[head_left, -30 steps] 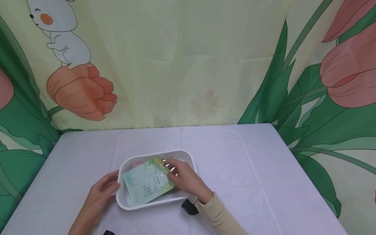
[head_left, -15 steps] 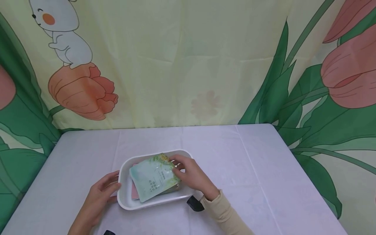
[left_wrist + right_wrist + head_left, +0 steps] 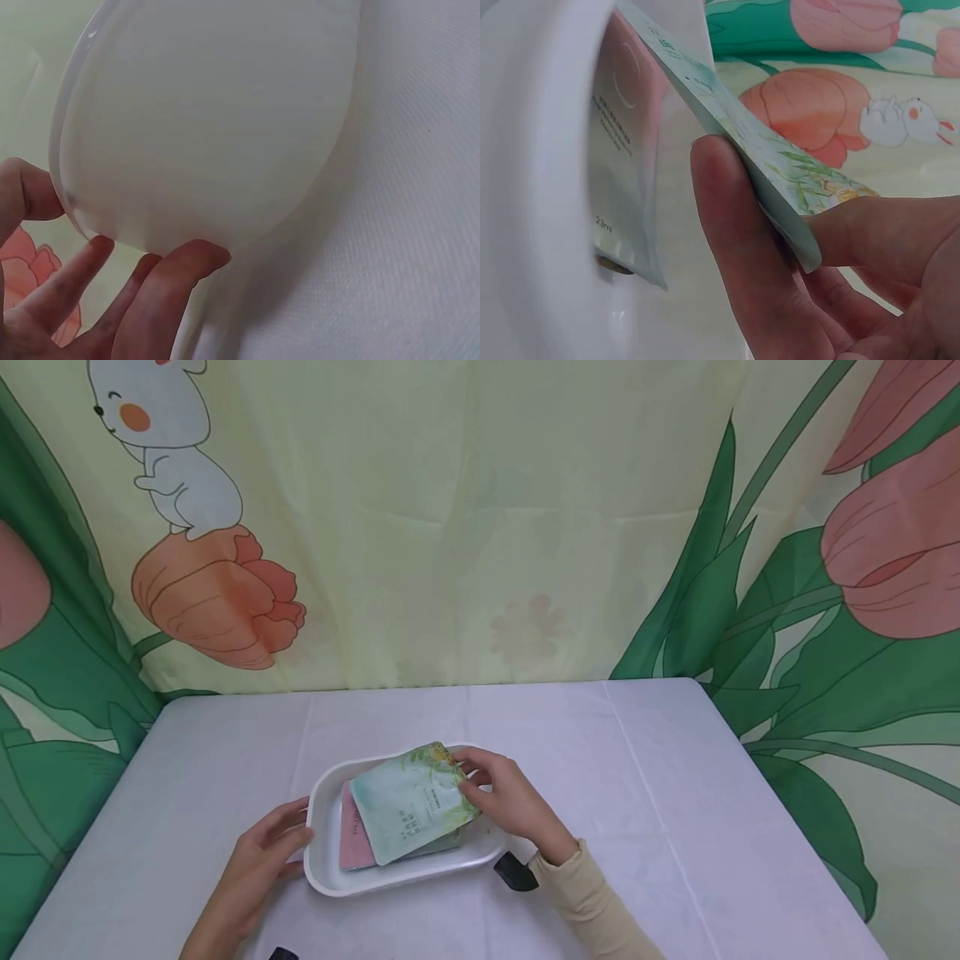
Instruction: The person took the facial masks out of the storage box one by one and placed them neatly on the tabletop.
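My right hand point(image 3: 513, 797) pinches the right edge of a pale green face mask packet point(image 3: 408, 806) printed with leaves and yellow flowers. It is tilted above the white tray point(image 3: 324, 870), thumb on one face and fingers on the other in the right wrist view. Under it lies a pink packet point(image 3: 354, 837), partly covered; a grey-green part point(image 3: 447, 842) shows at its right, perhaps the same packet. The right wrist view shows a pink-to-green packet point(image 3: 626, 127) marked 23ml in the tray. My left hand point(image 3: 258, 860) holds the tray's left end, fingers and thumb at its rim and wall.
The tray stands on a table with a white cloth point(image 3: 592, 760). Behind it hangs a printed curtain point(image 3: 525, 527) with tulips and a rabbit. Dark pieces point(image 3: 516, 872) show beside the right wrist and near the lower edge.
My right hand has moved right and slightly away with the green packet, uncovering more of the pink one. My left hand stays at the tray's end.
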A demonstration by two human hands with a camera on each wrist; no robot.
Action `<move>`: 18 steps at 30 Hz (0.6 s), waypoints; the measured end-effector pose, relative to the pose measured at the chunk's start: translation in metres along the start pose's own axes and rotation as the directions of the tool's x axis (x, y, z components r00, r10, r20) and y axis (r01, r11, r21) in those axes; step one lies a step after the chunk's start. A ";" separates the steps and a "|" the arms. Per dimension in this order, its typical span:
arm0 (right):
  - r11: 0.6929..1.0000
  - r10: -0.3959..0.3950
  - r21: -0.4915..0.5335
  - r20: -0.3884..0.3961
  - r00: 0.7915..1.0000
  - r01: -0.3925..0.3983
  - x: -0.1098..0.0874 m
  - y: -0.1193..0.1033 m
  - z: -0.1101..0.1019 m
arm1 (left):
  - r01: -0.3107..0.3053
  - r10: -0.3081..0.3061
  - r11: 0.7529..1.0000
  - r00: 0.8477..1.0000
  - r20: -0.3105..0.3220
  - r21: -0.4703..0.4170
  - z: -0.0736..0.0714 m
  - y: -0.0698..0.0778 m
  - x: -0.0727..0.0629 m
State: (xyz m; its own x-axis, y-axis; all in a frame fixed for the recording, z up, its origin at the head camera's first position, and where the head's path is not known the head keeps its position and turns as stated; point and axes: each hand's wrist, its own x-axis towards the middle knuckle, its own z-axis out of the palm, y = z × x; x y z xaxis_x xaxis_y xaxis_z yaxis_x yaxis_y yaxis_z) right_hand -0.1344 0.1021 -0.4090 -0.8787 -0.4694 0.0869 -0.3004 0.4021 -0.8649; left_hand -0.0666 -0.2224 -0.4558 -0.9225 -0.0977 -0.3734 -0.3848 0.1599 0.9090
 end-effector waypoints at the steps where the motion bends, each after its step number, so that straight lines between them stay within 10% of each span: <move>1: 1.000 0.007 0.004 -0.002 1.000 -0.007 0.000 0.000 -0.001 | 0.003 -0.003 1.000 1.000 0.000 0.001 0.000 0.000 0.000; 18: 0.998 0.060 0.031 -0.048 0.997 -0.058 -0.006 0.008 -0.024 | 0.001 -0.001 1.000 1.000 -0.010 -0.006 0.002 -0.003 0.002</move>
State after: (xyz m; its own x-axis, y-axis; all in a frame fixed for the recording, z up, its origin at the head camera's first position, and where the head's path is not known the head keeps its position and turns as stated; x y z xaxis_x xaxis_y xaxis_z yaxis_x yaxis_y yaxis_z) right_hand -0.1408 0.1268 -0.4050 -0.9118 -0.4065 0.0588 -0.2373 0.4043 -0.8833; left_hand -0.0670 -0.2212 -0.4593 -0.9218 -0.1076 -0.3725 -0.3856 0.1539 0.9098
